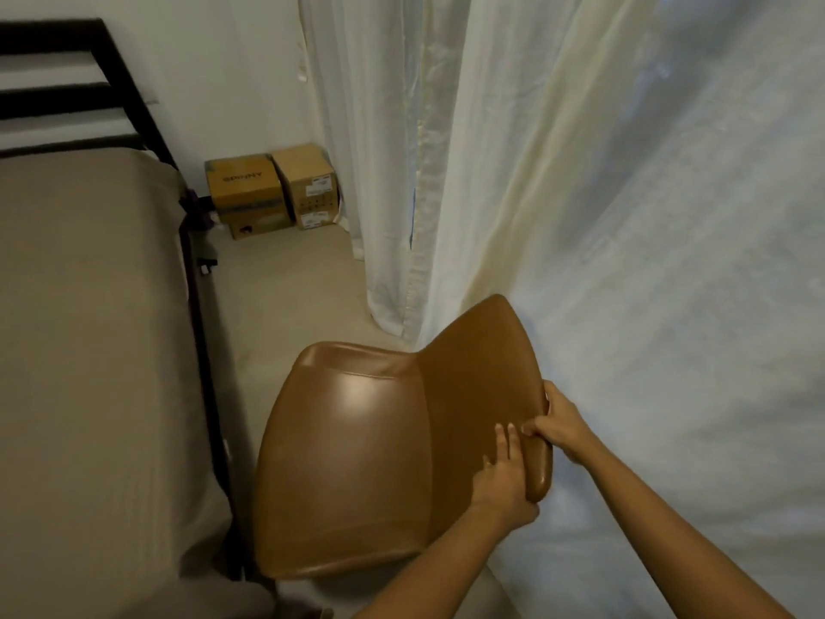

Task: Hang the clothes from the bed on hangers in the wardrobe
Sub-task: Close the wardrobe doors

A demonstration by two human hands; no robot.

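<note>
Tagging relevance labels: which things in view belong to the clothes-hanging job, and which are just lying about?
Job: bed; no clothes, hangers or wardrobe in view.
Lying about: brown chair, held by left hand and right hand; cardboard boxes; curtains.

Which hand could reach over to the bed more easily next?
Left, probably. The left hand holds the chair on the side facing the bed; the right hand grips its edge beside the curtain.

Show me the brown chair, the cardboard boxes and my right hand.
brown chair (346,460): head view, on the middle of the seat.
cardboard boxes (245,194): head view, on the left box of the pair.
right hand (563,424): head view, on the back of the hand gripping the backrest's edge.
</note>
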